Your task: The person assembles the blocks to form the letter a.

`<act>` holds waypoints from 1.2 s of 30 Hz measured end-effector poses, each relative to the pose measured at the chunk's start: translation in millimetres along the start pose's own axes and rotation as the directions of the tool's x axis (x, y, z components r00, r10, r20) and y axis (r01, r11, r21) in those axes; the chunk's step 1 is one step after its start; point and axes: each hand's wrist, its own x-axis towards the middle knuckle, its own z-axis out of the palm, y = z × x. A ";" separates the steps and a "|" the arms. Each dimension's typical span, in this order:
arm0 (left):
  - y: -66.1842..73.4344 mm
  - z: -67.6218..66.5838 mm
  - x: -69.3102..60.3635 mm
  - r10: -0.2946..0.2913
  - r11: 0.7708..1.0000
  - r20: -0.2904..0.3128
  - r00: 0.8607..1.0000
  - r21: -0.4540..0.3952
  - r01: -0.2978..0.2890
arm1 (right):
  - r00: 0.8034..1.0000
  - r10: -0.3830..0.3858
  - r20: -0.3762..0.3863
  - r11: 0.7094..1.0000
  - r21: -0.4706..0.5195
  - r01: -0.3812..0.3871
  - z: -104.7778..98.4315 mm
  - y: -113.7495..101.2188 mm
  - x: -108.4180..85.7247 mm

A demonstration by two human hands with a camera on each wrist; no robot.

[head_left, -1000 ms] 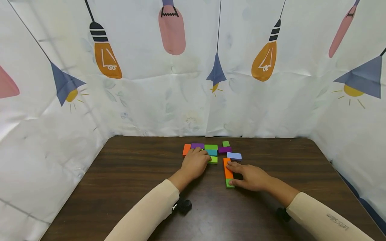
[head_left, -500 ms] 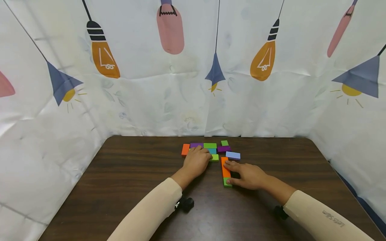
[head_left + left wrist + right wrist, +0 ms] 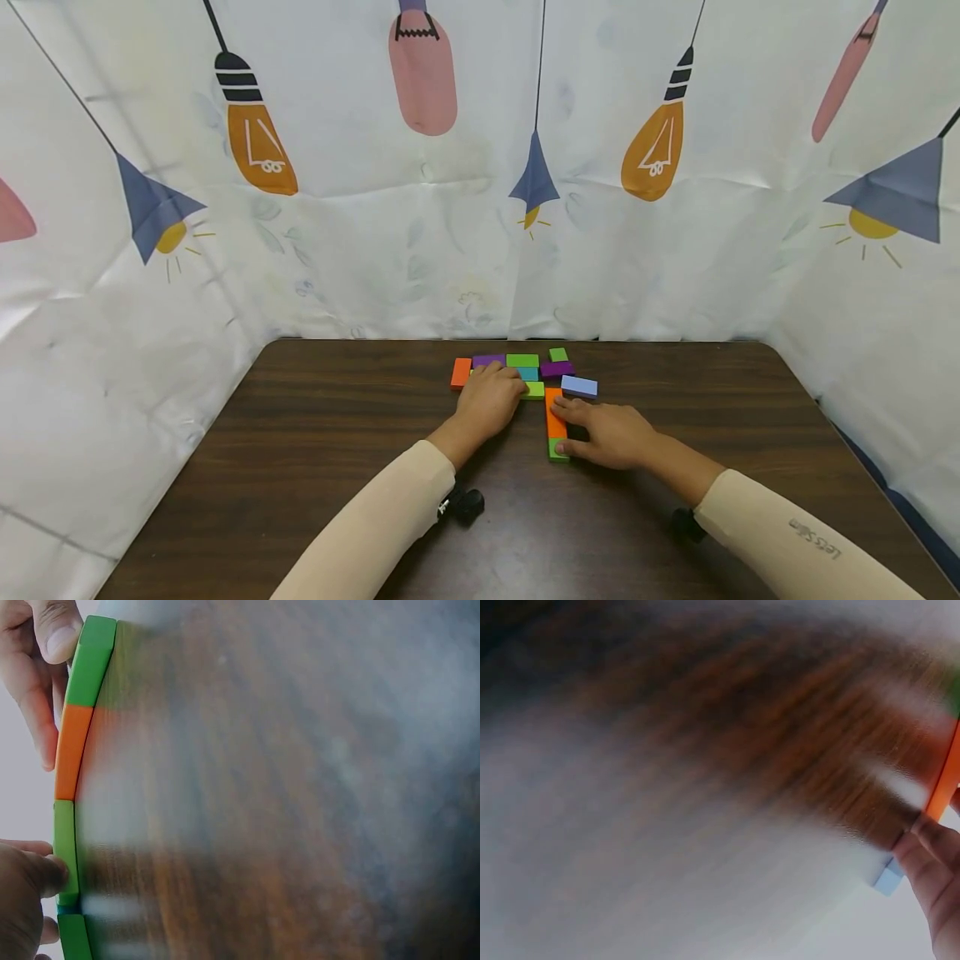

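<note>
In the head view my left hand (image 3: 487, 404) rests over a cluster of flat coloured blocks, partly hiding them. In the left wrist view its thumb touches a lime green block (image 3: 66, 851). My right hand (image 3: 611, 437) lies to the right, fingers stretched to an orange block (image 3: 554, 408) and thumb against a green block (image 3: 558, 450). These two blocks stand end to end, pointing toward the person. The orange block's far end is at the lime block's right end. A purple block (image 3: 489, 361), another green block (image 3: 522, 361) and a teal block (image 3: 528, 374) show around the left hand.
An orange-red block (image 3: 461, 373) is at the cluster's left end. Right of the cluster lie a small green block (image 3: 558, 355), a dark purple block (image 3: 557, 369) and a light blue block (image 3: 579, 386). All are on a dark wooden table (image 3: 337, 433) before a printed curtain (image 3: 345, 258).
My right hand has slid the orange and green blocks leftward, up to the lime block. The left hand has stayed nearly in place on the cluster.
</note>
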 end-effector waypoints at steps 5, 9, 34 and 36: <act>-0.4 0.0 0.5 0.001 1.000 -0.002 1.000 -0.011 -0.001 | 1.000 -0.003 -0.007 1.000 -0.019 0.003 0.0 -0.2 1.5; -0.3 0.1 0.3 0.003 1.000 -0.003 1.000 -0.020 -0.003 | 1.000 -0.007 -0.009 1.000 -0.026 0.007 0.9 0.0 1.4; -44.9 -6.4 -22.6 -0.018 0.988 0.025 1.000 -0.151 0.022 | 1.000 0.000 0.005 1.000 -0.018 0.000 1.9 1.9 1.5; -49.0 -7.2 -25.6 -0.019 0.989 0.038 0.999 -0.148 0.024 | 1.000 0.001 0.006 1.000 -0.016 -0.001 1.9 1.6 1.2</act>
